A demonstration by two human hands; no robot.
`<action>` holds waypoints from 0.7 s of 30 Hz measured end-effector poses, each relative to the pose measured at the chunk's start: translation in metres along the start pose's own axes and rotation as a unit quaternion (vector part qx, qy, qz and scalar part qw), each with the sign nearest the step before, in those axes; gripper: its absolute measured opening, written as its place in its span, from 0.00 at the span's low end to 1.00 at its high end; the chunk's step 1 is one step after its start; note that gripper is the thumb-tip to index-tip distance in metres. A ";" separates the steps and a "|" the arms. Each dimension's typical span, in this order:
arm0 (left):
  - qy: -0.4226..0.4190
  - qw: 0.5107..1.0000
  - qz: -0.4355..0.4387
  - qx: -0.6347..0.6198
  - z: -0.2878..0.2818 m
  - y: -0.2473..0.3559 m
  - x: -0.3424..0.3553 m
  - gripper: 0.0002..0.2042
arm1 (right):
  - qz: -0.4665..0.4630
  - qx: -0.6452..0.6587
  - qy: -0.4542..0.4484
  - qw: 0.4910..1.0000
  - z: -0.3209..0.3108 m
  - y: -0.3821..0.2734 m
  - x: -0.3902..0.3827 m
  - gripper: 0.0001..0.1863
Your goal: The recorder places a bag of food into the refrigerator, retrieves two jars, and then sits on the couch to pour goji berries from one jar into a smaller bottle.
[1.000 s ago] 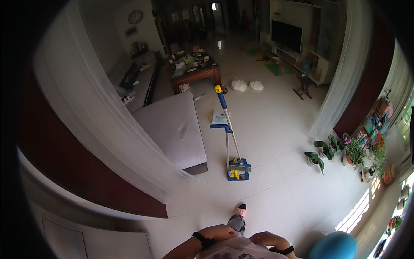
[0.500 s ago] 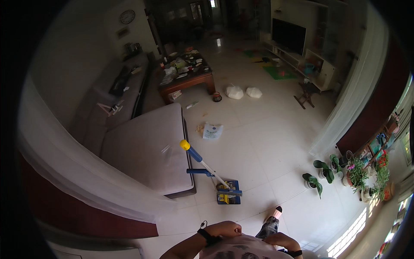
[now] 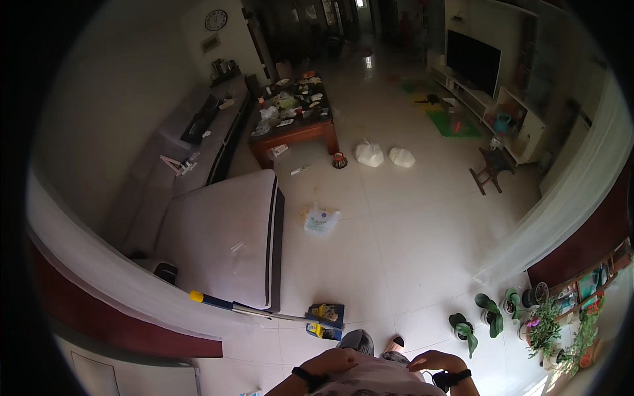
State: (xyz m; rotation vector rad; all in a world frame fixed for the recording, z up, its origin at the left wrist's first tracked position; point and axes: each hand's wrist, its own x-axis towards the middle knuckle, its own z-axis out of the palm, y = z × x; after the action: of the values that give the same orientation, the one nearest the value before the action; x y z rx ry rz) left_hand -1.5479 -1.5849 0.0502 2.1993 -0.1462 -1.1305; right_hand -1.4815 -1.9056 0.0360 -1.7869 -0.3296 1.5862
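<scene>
Down at the lower edge, the left hand (image 3: 337, 362) sits curled against the person's chest, a dark band on its wrist; its grip looks loosely closed on nothing I can make out. The right hand (image 3: 432, 361) rests just beside it, fingers bent inward, also banded at the wrist; I cannot tell whether that grip pinches anything.

Just ahead of both hands a flat mop (image 3: 264, 310) lies on the pale tiled floor (image 3: 422, 251), untouched by either grip. Its blue-and-yellow head is nearest the left hand, and its handle runs away to that hand's left, ending in a yellow tip against the foot of a grey sofa (image 3: 218, 237).

To the right of the right hand, green potted plants (image 3: 492, 317) stand near a sheer curtain (image 3: 568, 198).

Farther ahead of the hands, a white plastic bag (image 3: 321, 220) lies on the tiles beside the sofa. Beyond it two tied white bags (image 3: 385, 156) sit near a brown wooden surface (image 3: 294, 129) cluttered with small items. Well off to the far right, a dark television (image 3: 473, 61) stands on a white cabinet.
</scene>
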 end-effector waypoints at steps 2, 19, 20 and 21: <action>0.002 1.000 -0.002 -0.010 -0.022 0.018 0.014 0.17 | -0.028 0.004 -0.016 0.999 -0.025 -0.002 0.017 0.24; -0.030 0.997 0.065 0.034 -0.279 0.034 0.219 0.14 | -0.081 0.015 0.030 0.996 -0.278 -0.087 0.124 0.14; -0.005 0.997 0.073 0.037 -0.290 0.029 0.224 0.14 | -0.067 -0.022 0.045 0.996 -0.293 -0.105 0.130 0.14; -0.009 0.997 0.071 0.033 -0.297 0.023 0.232 0.14 | -0.053 -0.060 0.059 0.995 -0.306 -0.119 0.135 0.15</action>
State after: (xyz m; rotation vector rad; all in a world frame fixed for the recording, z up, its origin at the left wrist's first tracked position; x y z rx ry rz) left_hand -1.1735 -1.5416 0.0276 2.1992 -0.3450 -1.0801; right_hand -1.1335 -1.8409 0.0083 -1.9122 -0.4647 1.4061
